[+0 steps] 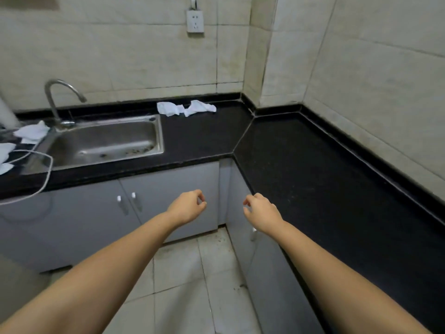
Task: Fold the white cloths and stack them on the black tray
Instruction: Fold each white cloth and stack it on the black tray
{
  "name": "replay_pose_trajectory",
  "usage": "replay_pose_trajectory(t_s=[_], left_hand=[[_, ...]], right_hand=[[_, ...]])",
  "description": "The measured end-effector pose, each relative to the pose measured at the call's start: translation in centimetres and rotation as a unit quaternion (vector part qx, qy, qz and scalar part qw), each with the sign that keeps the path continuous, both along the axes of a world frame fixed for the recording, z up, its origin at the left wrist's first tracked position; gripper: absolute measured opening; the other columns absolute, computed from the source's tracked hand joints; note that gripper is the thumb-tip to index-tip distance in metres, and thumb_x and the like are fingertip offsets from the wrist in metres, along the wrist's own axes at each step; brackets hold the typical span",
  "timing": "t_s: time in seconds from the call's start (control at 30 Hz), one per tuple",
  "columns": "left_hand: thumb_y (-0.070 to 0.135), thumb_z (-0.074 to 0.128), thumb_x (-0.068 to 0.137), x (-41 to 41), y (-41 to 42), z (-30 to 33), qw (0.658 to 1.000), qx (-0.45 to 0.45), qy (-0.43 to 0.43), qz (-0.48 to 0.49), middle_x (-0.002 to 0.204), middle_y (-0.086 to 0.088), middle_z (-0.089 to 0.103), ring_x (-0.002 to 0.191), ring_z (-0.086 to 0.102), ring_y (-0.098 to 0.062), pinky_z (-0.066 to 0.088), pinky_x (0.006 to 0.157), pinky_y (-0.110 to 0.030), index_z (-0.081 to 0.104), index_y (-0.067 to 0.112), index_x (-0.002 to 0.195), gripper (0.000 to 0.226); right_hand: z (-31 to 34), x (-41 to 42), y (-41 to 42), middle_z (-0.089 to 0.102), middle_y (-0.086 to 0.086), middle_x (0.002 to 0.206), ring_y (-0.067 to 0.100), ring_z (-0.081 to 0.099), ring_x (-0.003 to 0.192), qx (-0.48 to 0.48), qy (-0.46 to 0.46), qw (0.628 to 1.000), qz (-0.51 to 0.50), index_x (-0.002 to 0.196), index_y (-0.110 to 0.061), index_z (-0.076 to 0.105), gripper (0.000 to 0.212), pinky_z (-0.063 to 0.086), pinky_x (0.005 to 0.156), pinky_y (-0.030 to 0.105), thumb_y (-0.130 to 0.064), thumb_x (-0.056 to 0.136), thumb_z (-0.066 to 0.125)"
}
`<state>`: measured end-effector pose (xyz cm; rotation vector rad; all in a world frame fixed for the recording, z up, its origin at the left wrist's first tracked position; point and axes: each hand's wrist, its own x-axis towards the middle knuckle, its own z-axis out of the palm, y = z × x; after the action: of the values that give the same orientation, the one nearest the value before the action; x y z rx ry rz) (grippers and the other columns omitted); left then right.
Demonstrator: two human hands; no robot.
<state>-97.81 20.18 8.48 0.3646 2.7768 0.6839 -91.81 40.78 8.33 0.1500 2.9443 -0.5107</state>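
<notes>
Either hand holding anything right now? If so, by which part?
Nothing held. Left hand and right hand hang loosely curled over the floor; the cloths lie untouched on the counter.

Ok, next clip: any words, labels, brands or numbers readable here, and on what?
None can be read.
Wall socket: plain white face with pin holes only, no print visible.
Crumpled white cloths at the back of the black counter: no tags or print visible.
Faucet and sink: no visible brand mark.
</notes>
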Motion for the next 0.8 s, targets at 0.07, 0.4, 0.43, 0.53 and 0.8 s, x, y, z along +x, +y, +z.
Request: replay_pose_trajectory(t_s=[0.07,0.4,0.43,0.53,0.8], left_hand=[[0.026,0.050,0.093,-3.9,-0.5,0.1,1.000,0.004,-0.005,0.024,0.104,-0.009,0.065,0.095,0.059,-0.025,0.048,0.081,-0.033,0.059,0.012,0.103,0.020],[0.023,0.052,0.091,-22.1,-1.4,-1.0,0.997,0.017,-0.020,0.074,0.093,-0.003,0.063,0.087,0.059,-0.021,0.047,0.080,-0.032,0.060,0.013,0.103,0.017],[0.024,0.052,0.091,-24.4,-1.3,-1.3,0.996,0.023,-0.023,0.077,0.091,-0.001,0.062,0.087,0.059,-0.021,0.048,0.080,-0.033,0.060,0.014,0.102,0.016],[0.026,0.053,0.091,-30.1,-1.0,-2.1,0.997,0.027,-0.026,0.064,0.086,0.000,0.061,0.084,0.060,-0.021,0.049,0.080,-0.035,0.056,0.020,0.093,0.007],[0.021,0.051,0.090,-50.5,0.7,-3.4,0.998,0.023,-0.039,0.047,0.104,-0.009,0.064,0.096,0.060,-0.026,0.050,0.084,-0.036,0.059,0.012,0.105,0.019]], right_hand=[[0.1,-4.5,-0.4,0.050,0.009,0.127,0.028,0.052,0.114,-0.008,-0.006,1.000,0.014,0.124,-0.015,0.053,0.031,0.042,0.095,0.040,-0.025,0.097,0.043],[-1.2,-25.1,-0.7,0.051,0.008,0.122,0.028,0.054,0.111,-0.017,-0.031,0.998,0.059,0.120,-0.016,0.054,0.028,0.044,0.093,0.038,-0.025,0.096,0.043],[-1.5,-27.5,-0.6,0.051,0.007,0.122,0.028,0.054,0.111,-0.023,-0.029,0.998,0.056,0.120,-0.016,0.054,0.028,0.044,0.093,0.038,-0.025,0.096,0.043],[-1.7,-32.7,-0.3,0.051,0.006,0.120,0.027,0.056,0.107,-0.028,-0.027,0.998,0.050,0.120,-0.017,0.054,0.028,0.045,0.093,0.039,-0.026,0.096,0.043],[-2.8,-50.4,1.7,0.052,0.004,0.116,0.022,0.058,0.101,-0.040,-0.063,0.997,-0.001,0.118,-0.018,0.056,0.025,0.050,0.090,0.037,-0.026,0.096,0.045]])
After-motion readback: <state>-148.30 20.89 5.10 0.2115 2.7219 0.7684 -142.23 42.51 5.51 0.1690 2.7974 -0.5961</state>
